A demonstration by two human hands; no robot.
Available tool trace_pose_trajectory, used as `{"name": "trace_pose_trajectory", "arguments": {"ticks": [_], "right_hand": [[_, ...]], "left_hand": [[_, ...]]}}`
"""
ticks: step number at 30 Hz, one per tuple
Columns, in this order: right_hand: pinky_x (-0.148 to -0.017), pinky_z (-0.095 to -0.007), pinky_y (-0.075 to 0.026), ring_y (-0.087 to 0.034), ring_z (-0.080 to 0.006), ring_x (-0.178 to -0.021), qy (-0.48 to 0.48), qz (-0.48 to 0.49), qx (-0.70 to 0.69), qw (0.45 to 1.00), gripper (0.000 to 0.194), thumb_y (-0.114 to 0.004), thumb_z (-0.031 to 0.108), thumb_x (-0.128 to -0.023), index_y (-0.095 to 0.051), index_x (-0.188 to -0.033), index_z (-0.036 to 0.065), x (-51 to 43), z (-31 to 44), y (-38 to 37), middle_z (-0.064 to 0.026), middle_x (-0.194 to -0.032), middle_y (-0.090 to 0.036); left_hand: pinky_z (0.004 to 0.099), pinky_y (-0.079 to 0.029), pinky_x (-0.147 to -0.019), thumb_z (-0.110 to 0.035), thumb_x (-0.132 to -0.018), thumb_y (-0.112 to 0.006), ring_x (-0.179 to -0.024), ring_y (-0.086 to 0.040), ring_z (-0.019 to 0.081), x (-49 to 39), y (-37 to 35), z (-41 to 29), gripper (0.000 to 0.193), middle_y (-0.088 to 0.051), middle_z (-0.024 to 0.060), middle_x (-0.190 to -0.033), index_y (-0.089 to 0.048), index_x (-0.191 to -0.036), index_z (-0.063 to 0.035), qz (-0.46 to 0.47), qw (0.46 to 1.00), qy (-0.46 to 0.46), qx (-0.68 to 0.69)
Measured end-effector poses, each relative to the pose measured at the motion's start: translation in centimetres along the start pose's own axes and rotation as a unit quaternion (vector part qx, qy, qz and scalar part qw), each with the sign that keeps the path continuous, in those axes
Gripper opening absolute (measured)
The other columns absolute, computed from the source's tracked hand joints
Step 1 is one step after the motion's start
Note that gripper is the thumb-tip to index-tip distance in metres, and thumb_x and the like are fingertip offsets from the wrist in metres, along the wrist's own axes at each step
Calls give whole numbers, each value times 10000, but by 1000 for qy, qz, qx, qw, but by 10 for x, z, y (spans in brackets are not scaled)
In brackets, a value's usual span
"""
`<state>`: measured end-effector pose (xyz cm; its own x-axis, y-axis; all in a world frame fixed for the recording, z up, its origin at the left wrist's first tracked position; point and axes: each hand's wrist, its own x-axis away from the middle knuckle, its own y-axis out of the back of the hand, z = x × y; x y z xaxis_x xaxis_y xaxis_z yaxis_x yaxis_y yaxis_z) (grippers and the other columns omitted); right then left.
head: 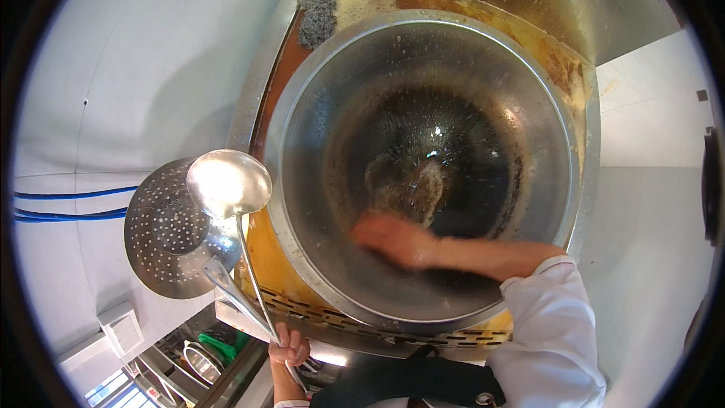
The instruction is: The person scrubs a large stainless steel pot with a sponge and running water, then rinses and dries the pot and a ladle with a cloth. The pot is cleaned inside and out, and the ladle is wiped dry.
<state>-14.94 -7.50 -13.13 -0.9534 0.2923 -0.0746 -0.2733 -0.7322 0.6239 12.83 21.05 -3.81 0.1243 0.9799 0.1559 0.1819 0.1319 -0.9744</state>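
My left hand (289,345) is closed around the metal handles of a ladle (229,182) and a large perforated strainer (170,226), both held upright left of a big wok. The ladle's bowl overlaps the strainer's edge. Inside the large metal wok (317,141), my right hand (393,238) is at the lower wall, blurred by motion; whether it holds anything I cannot tell. Dark liquid (453,181) with splashes and a foamy patch lies in the wok's bottom.
A steel-wool pad (317,20) sits on the stove's back left corner. The stained stove top (272,249) surrounds the wok, with a slotted drain strip (334,320) at its front. Blue hoses (73,215) run along the left wall. Metal bowls (203,362) stand at the lower left.
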Motion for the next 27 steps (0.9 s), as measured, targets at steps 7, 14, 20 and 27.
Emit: {"name": "trace_pose_trajectory", "arguments": {"ticks": [7,14,20,27], "right_hand": [[-1177,-457,-335,-467,-305,-1378,-103,-152,594,783,594,-530,1,-881,-513,-1457,146,50,-133,312,-126,-1444,-541],[-1136,-455,-392,-514,-338,-1323,5,-226,127,966,537,-529,37,-840,-570,-1375,51,-40,-26,170,-180,-1434,-536],[-1190,-512,-289,-350,-361,-1441,7,23,-67,997,623,-598,125,-879,-438,-1478,65,-10,62,8,-175,-1543,-381],[-1070,-531,-407,-475,-321,-1316,-90,-114,681,718,518,-595,102,-849,-548,-1362,160,68,-109,280,-78,-1384,-540]], "left_hand": [[282,-354,-361,156,-749,-615,-383,-479,169,2,-2,-1,264,-494,98,-638,-461,-847,-34,-31,999,5,2],[290,-356,-357,154,-762,-621,-398,-495,173,1,-2,-1,262,-503,106,-661,-461,-869,-23,-27,1000,4,4],[275,-377,-367,153,-748,-628,-401,-488,156,3,-2,-2,271,-502,98,-639,-472,-870,-33,-28,1000,1,11],[278,-376,-364,161,-744,-613,-398,-483,161,1,-1,-2,272,-518,104,-645,-477,-870,-37,-23,1000,2,0]]}}
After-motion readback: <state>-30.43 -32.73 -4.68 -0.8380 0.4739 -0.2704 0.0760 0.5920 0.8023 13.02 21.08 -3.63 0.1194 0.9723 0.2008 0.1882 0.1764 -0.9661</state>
